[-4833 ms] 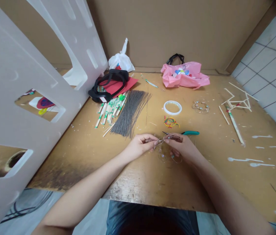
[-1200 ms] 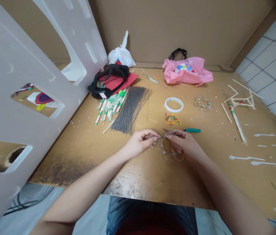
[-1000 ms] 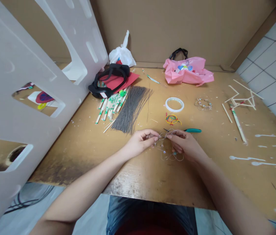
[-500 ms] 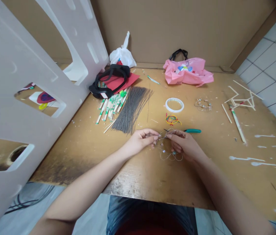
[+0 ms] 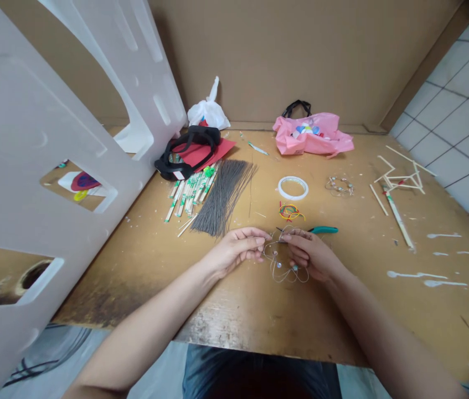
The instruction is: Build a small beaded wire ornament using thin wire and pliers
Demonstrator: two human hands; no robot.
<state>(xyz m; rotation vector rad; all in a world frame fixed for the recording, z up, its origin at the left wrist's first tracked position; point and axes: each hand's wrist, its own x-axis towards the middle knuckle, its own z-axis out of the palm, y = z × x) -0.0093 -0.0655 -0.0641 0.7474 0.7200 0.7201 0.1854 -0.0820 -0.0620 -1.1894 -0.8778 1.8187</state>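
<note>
A person's left hand (image 5: 245,248) and right hand (image 5: 311,254) meet over a wooden bench (image 5: 234,310), where we find a beaded wire piece (image 5: 278,265) held between them. The left grip is pinched together on the wire at one side, thumb against finger; the right grip is likewise closed, thumb and fingertips on the wire opposite. Thin loops and a few small beads hang below the fingers, near the front of the bench.

Just beyond the right hand we see a teal-handled tool (image 5: 324,229), its middle hidden behind the fingers. Farther back lie a tangle of red, yellow and green bands (image 5: 290,211), a white tape roll (image 5: 293,197) and, to its right, a beaded wire ring (image 5: 344,192). Along the right side we note a frame of thin wooden sticks (image 5: 401,182), with a wrapped chopstick (image 5: 399,221) at its near end.

To the left, a fanned bundle of gray wires (image 5: 221,199) lies beside paper-wrapped chopsticks (image 5: 188,194), below a black headset (image 5: 168,166) and a red sheet (image 5: 223,146). At the back we spot a knotted white bag (image 5: 208,114) and a pink plastic bag (image 5: 315,143). A white plastic panel (image 5: 14,149) with cutouts stands at far left.
</note>
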